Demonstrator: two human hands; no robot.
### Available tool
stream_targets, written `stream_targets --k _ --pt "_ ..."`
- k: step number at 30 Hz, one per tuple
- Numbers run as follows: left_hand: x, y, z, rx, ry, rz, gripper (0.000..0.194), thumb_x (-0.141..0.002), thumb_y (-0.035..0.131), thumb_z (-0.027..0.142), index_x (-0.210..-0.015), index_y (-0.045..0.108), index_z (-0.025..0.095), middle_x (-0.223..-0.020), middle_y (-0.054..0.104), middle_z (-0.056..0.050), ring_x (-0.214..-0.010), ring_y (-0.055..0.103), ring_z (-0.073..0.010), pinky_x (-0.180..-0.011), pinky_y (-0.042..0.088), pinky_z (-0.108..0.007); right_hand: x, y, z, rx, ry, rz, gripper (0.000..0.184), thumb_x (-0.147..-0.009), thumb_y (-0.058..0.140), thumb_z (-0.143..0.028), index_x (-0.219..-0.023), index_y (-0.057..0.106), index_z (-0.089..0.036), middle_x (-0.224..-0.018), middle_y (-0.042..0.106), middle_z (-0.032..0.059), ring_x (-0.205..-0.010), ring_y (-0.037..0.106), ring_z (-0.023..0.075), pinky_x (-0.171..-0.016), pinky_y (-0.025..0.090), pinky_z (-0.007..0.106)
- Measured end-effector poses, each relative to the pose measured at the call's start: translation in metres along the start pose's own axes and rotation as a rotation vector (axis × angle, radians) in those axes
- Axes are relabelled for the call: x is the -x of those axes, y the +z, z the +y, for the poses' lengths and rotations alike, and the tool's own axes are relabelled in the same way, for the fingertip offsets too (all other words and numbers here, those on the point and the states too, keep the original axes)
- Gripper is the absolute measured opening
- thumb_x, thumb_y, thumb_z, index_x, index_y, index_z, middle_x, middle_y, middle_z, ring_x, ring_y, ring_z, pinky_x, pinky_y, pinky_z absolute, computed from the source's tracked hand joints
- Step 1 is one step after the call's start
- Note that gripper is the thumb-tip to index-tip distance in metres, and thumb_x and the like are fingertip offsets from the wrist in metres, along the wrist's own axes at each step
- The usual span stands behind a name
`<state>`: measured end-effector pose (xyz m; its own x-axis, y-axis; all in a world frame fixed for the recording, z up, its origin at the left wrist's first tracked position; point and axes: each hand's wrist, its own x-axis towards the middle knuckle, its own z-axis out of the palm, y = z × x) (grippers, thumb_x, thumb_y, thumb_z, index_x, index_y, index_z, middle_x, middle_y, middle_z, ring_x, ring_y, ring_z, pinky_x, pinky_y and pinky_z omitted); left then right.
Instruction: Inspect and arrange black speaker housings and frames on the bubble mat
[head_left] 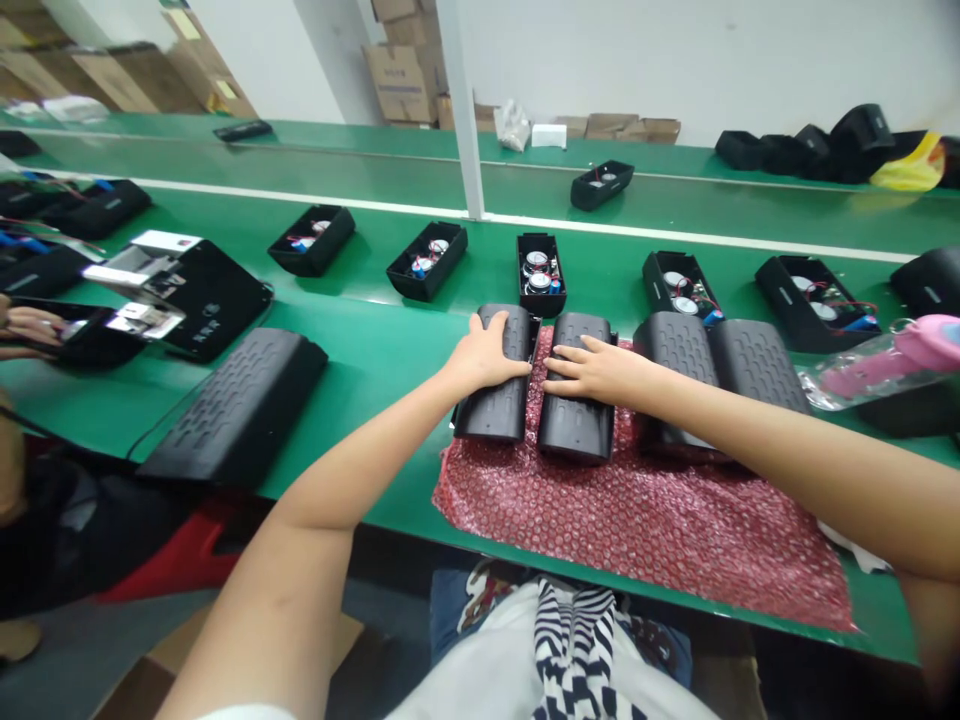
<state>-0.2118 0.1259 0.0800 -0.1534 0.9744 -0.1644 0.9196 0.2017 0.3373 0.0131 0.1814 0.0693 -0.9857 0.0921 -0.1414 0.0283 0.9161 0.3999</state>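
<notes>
Two black speaker covers lie side by side on a red bubble-wrap sheet [622, 520] at the front of the green bench. My left hand [491, 355] rests on top of the left cover [495, 400], fingers curled over its far end. My right hand [600, 368] lies flat on the right cover [576, 425], fingers stretched out toward the left. Two more black covers [720, 360] sit to the right on the same sheet, partly behind my right forearm.
Several open black speaker shells [540, 272] with round drivers stand in a row on the green belt [375, 340]. A large black cover [236, 405] lies at the left. Another person's hand [26, 330] works at far left. A pink bottle [892, 365] lies at right.
</notes>
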Motion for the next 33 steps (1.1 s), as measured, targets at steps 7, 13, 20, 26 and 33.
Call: stream_targets --k 7,13,20,26,33 --pt "0.003 -0.002 0.003 0.031 0.057 0.049 0.103 -0.07 0.074 0.055 -0.153 0.024 0.02 -0.16 0.017 -0.028 -0.129 0.054 -0.0411 -0.106 0.045 -0.047 0.009 0.001 0.002 -0.007 0.027 -0.002 0.05 -0.096 0.045 -0.01 -0.142 0.049 -0.029 -0.146 0.054 0.0128 -0.131 0.053 0.0328 -0.093 0.05 0.051" --pt "-0.009 -0.001 0.007 -0.028 0.089 -0.01 0.096 -0.072 0.072 0.051 -0.152 0.028 0.022 -0.162 0.019 -0.024 -0.128 0.055 -0.0416 -0.105 0.045 -0.046 0.005 0.0 0.001 -0.002 0.033 -0.039 0.048 -0.096 0.046 -0.011 -0.141 0.051 -0.028 -0.147 0.053 0.0128 -0.133 0.052 0.0327 -0.093 0.05 0.049" --pt "-0.011 0.007 0.007 -0.025 0.088 -0.02 0.093 -0.077 0.067 0.051 -0.155 0.026 0.021 -0.164 0.011 -0.025 -0.139 0.041 -0.0446 -0.11 0.04 -0.047 0.008 0.0 -0.001 -0.083 0.072 -0.022 0.049 -0.096 0.046 -0.011 -0.141 0.051 -0.028 -0.149 0.051 0.012 -0.135 0.05 0.0317 -0.096 0.049 0.05" --pt "-0.009 0.01 0.011 -0.07 0.082 -0.015 0.094 -0.075 0.068 0.053 -0.154 0.027 0.023 -0.165 0.01 -0.023 -0.138 0.042 -0.0473 -0.108 0.04 -0.05 0.008 0.0 -0.006 -0.162 0.148 -0.051 0.051 -0.096 0.043 -0.01 -0.143 0.05 -0.029 -0.154 0.044 0.0121 -0.141 0.043 0.0331 -0.104 0.043 0.058" --pt "-0.013 0.007 0.004 -0.031 0.082 -0.02 0.093 -0.075 0.068 0.05 -0.154 0.026 0.023 -0.164 0.014 -0.023 -0.139 0.043 -0.0427 -0.108 0.042 -0.046 0.012 -0.004 -0.015 -0.137 0.177 -0.05 0.052 -0.097 0.038 -0.009 -0.146 0.047 -0.027 -0.155 0.042 0.0149 -0.14 0.044 0.0343 -0.104 0.043 0.061"
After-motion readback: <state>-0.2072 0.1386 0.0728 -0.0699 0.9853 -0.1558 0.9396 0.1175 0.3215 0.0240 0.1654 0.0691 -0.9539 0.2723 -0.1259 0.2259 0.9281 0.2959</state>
